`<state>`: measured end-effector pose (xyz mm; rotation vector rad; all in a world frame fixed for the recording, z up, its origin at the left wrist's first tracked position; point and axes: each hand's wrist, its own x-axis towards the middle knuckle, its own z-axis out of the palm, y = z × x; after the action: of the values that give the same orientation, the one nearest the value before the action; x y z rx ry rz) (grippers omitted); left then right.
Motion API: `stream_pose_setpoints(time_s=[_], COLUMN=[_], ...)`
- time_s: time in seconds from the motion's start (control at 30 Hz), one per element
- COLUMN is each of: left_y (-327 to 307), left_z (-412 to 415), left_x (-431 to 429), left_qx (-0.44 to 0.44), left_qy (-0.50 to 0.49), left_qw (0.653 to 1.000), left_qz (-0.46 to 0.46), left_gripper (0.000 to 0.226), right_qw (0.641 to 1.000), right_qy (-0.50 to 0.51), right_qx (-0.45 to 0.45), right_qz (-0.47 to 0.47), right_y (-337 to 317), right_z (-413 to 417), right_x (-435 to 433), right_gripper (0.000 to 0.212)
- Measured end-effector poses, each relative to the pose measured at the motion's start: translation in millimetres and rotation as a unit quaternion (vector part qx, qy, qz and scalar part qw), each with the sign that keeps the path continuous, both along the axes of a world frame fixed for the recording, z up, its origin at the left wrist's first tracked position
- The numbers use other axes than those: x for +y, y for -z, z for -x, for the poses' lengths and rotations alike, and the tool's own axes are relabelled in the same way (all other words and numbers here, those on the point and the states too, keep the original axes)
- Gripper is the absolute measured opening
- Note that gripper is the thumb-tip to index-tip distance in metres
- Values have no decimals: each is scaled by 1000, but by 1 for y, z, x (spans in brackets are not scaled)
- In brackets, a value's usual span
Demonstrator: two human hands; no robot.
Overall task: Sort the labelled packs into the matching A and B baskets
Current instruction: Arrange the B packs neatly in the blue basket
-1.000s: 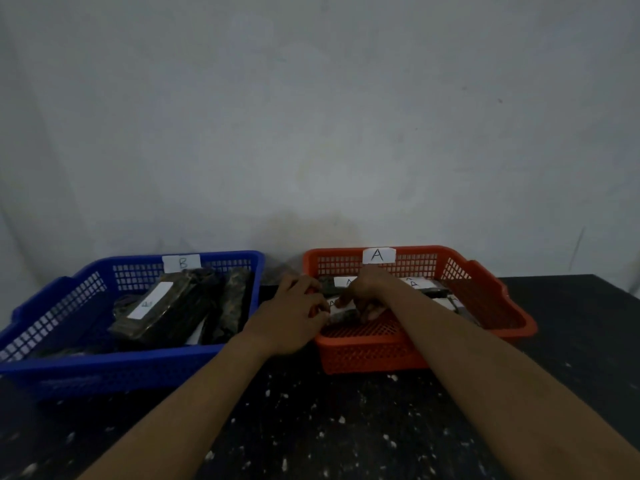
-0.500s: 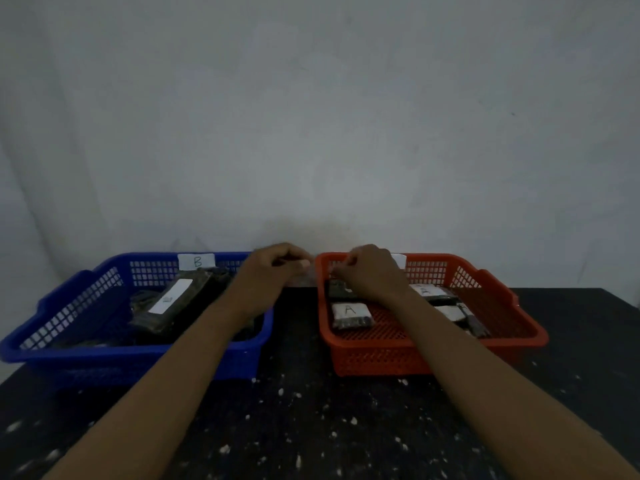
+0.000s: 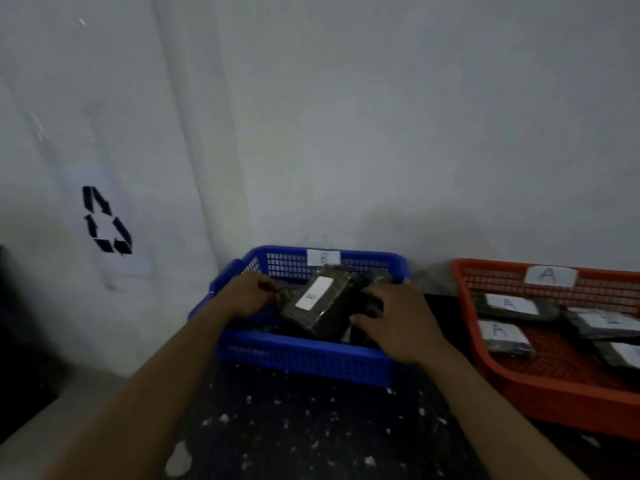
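The blue basket (image 3: pixel 301 344) carries a B tag (image 3: pixel 323 257) on its far wall and holds several dark packs. A pack with a white label (image 3: pixel 318 303) lies tilted on top in the middle. My left hand (image 3: pixel 247 294) is inside at the left, fingers curled on the edge of a dark pack (image 3: pixel 282 294). My right hand (image 3: pixel 391 320) is at the right side, thumb and fingers closed on another dark pack (image 3: pixel 369 303). The orange basket (image 3: pixel 485 362) with an A tag (image 3: pixel 549 274) stands to the right and holds several labelled packs (image 3: pixel 509 303).
Both baskets stand on a black, white-speckled table (image 3: pixel 311 427) against a pale wall. A white sheet with a recycling symbol (image 3: pixel 107 220) hangs at the left. Beyond the table's left edge there is a dark object (image 3: pixel 20 358).
Both hands left the orange basket and moved left into the blue one. The view swung left, so the orange basket now sits at the right edge.
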<state>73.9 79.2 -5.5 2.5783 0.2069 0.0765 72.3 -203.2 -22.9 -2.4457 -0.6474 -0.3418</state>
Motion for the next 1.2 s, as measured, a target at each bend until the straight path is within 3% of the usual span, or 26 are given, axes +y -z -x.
stream_pose_setpoints(time_s=[0.23, 0.33, 0.4, 0.47, 0.57, 0.67, 0.73, 0.8, 0.83, 1.0, 1.1, 1.2], left_y=[7, 11, 9, 7, 5, 8, 11, 11, 14, 5, 3, 15], left_z=[-38, -40, -37, -34, -35, -40, -40, -40, -40, -52, -66, -75], left_x=[-12, -5, 0, 4, 3, 4, 6, 4, 2, -3, -8, -13], left_qx=[77, 62, 56, 38, 7, -17, 2, 32, 37, 41, 112, 82], left_qy=[32, 22, -7, -42, -74, -109, -121, -98, -83, 15, 107, 128], left_qw=[997, 991, 960, 931, 934, 926, 957, 989, 994, 997, 987, 979], left_qz=[5, 113, 273, 360, 349, 362, 264, 103, 68, 62, -41, -135], left_gripper=[12, 17, 32, 44, 49, 36, 20, 18, 20, 31, 40, 34], right_qw=[999, 999, 998, 998, 998, 998, 999, 999, 999, 998, 998, 998], right_qy=[-12, -12, -9, -4, -1, -1, 1, 2, 2, 3, 3, 0], right_qx=[-20, -29, -29, -21, -19, -20, -17, -20, -23, -29, -43, -43], right_qz=[-26, -39, -46, -56, -53, -51, -46, -44, -44, -49, -49, -42], right_y=[-2, 0, 1, 2, 2, 0, -1, -2, -2, -3, -4, -4], right_z=[1, 2, 1, 1, 2, 4, 5, 5, 6, 6, 6, 6], right_x=[-3, -3, -2, -2, -3, -3, -2, -2, -2, -1, -1, -1], right_gripper=[32, 31, 31, 34, 38, 39, 39, 38, 37, 36, 29, 26])
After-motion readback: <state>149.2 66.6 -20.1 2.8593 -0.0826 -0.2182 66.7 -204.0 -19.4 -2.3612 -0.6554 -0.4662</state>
